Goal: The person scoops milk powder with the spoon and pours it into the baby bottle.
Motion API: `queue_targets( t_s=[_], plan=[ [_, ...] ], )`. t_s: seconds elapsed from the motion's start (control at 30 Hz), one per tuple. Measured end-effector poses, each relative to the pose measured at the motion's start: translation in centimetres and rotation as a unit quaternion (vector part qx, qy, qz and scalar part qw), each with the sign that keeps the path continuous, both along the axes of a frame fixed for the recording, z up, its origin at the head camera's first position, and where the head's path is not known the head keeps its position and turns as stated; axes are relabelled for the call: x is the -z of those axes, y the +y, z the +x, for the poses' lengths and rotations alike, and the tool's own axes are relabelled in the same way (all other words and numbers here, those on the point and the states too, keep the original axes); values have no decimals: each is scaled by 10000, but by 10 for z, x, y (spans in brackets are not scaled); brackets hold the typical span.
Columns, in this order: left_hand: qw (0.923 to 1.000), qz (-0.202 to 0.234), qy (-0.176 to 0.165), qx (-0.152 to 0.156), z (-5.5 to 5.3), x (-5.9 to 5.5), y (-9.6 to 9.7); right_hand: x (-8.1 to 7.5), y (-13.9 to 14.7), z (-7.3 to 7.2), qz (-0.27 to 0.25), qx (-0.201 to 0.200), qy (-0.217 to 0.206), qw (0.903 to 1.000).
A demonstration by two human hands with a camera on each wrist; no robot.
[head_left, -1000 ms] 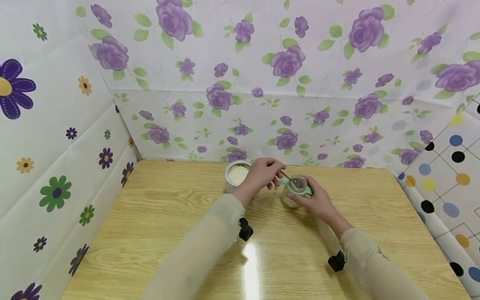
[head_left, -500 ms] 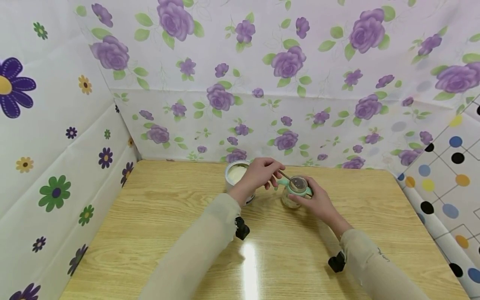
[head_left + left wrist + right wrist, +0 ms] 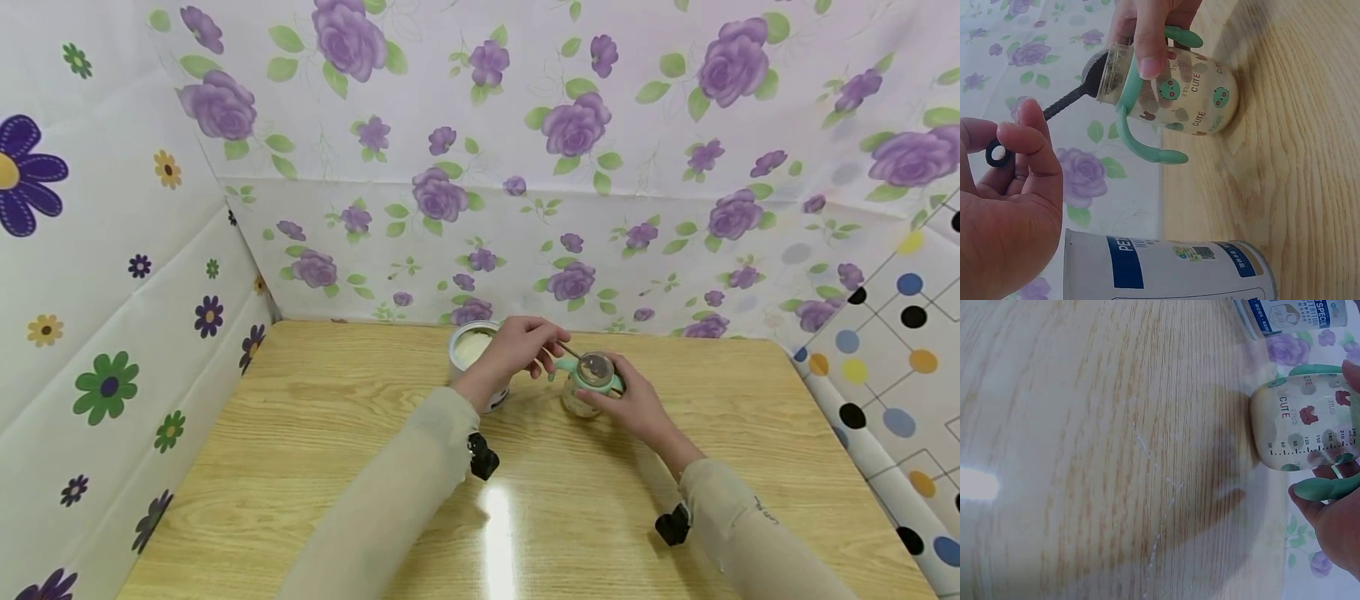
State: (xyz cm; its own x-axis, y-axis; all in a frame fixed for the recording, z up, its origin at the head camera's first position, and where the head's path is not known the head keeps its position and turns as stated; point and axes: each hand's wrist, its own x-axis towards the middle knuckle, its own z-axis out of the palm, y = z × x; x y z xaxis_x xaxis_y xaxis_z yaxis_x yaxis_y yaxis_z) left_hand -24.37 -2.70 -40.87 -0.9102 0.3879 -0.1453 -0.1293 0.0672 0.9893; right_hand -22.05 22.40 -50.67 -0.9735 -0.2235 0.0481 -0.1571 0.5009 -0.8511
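Note:
My left hand pinches the handle end of a dark measuring scoop between thumb and fingers. In the left wrist view the scoop's bowl lies right at the mouth of a clear baby bottle, its rounded back facing outward. The bottle stands upright on the table, with a mint-green collar and two side handles, cartoon prints and the word CUTE. My right hand grips it round the collar from the right, thumb in front. Measuring marks show on the bottle in the right wrist view.
An open white and blue can of pale powder stands left of the bottle, partly behind my left hand and wrist. The wooden table meets flowered sheets at the back and sides. Small white streaks mark the tabletop.
The left forearm has shifted slightly left, baring more of the can. Over the bottle mouth the scoop has turned, and its bowl looks different from above. My right hand and the bottle stay put.

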Motion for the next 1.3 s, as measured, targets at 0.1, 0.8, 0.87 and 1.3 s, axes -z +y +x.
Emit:
queue_targets(
  t_s=[0.1,0.8,0.87,1.3],
  plan=[
    [10000,87,-29,-1,0,-1,1,0,0,0,-60,-31,-1,10000],
    [9953,711,207,-623,3,5,8,3,2,-1,1,-27,32,10000],
    [9934,759,104,-858,4,5,11,4,1,-1,15,-18,40,10000],
    [9869,889,-89,-1346,8,3,14,2,0,-1,112,21,38,9999]
  ],
)
